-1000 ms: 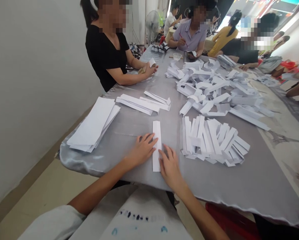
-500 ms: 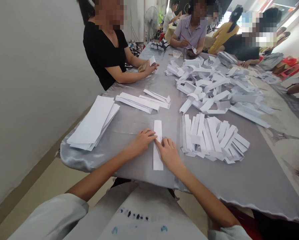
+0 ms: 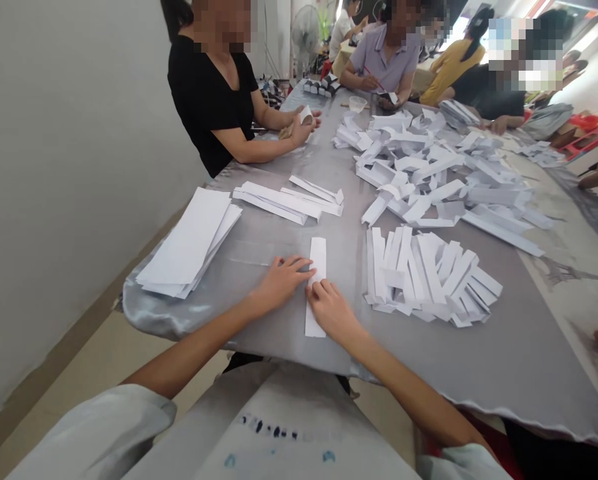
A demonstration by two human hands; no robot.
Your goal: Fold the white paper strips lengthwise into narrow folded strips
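A narrow folded paper strip (image 3: 318,249) lies lengthwise in front of me on the grey-covered table. My left hand (image 3: 285,283) rests at its left edge, palm down, with fingers stretched out and their tips on the paper. Just below, my right hand (image 3: 333,307) lies across the strip, its fingers curled and bunched at the left edge, closed on the paper. The thumb and fingertips of that hand are partly hidden. To the left sits a stack of flat white paper sheets (image 3: 189,240). Folded strips (image 3: 409,267) lie piled to the right.
A few long folded strips (image 3: 273,200) lie beyond my hands. Farther right spreads a big heap of folded papers (image 3: 419,160). A person in black (image 3: 213,100) sits at the left side, holding a small object; another in lilac (image 3: 383,57) works at the far end.
My right hand has shifted slightly left along the strip, and its index finger, stretched out before, is now curled in with the others. The left hand stays nearly in place.
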